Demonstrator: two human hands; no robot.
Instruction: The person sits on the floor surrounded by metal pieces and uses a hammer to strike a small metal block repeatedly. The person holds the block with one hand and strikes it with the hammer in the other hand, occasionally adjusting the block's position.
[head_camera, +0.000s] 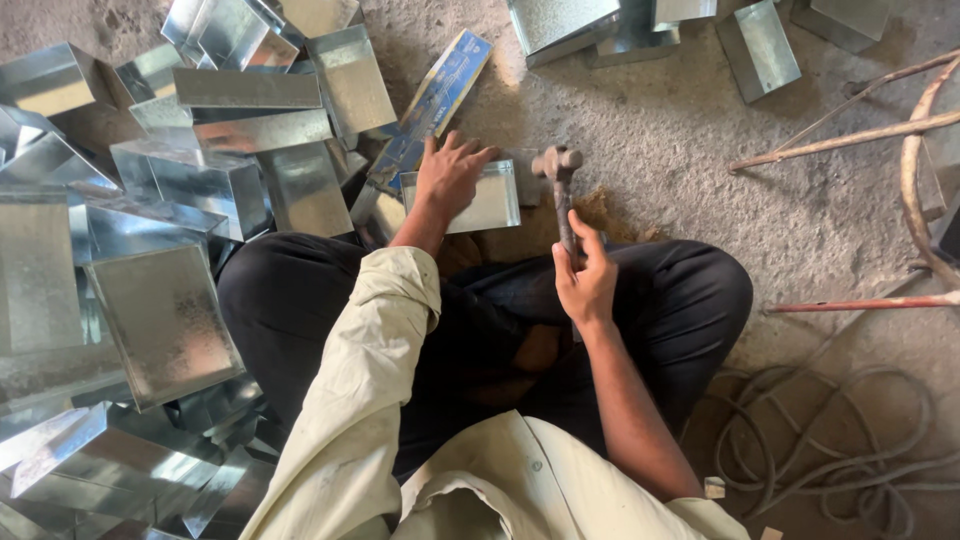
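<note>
Head view shows your right hand (588, 277) wrapped tight around the handle of a worn, rusty-brown metal hammer (561, 195), fingers curled shut on the lower end of the shaft. The hammer stands nearly upright, its head at the top, just to the right of a shallow rectangular tray of shiny galvanised sheet metal (490, 201). Your left hand (450, 175) lies flat on that tray, fingers spread and pressing down on its left part, gripping nothing. The tray rests on the grey concrete floor (680, 150) just in front of your crossed legs in dark trousers (300, 300), and it lies between your two hands. Your cream long sleeve (370, 380) covers the left arm down to the wrist; the right forearm is bare.

Left of you, a large heap of similar galvanised sheet-metal boxes (165, 320) is stacked and tumbled, touching your left knee. A blue flat strip (445, 85) leans out of the heap just beyond your left hand. More metal boxes (760, 45) lie well apart along the top edge. On your right sit thin reddish rods (860, 305) and a loose coil of grey cord (830, 440).
</note>
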